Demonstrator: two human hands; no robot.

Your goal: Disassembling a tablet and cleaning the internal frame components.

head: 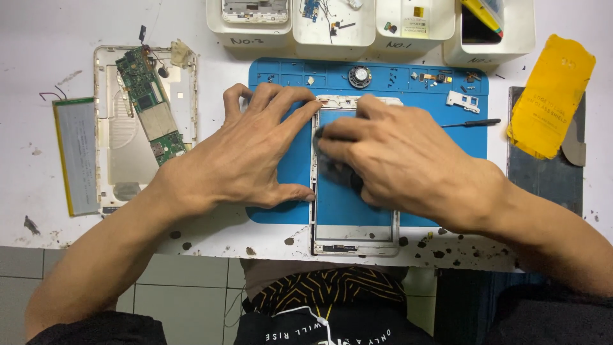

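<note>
Both forearms are bare, no sleeves, rings or watch visible. Lower centre of frame: black garment with a gold geometric pattern, white lettering and a white cord.

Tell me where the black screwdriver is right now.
In the head view, the black screwdriver lies on the right part of the blue mat, just beyond the right hand and below a small white bracket.

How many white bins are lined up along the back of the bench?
4, side by side along the back edge: far-left bin, second bin, third bin, right bin. Others may sit out of frame.
</note>
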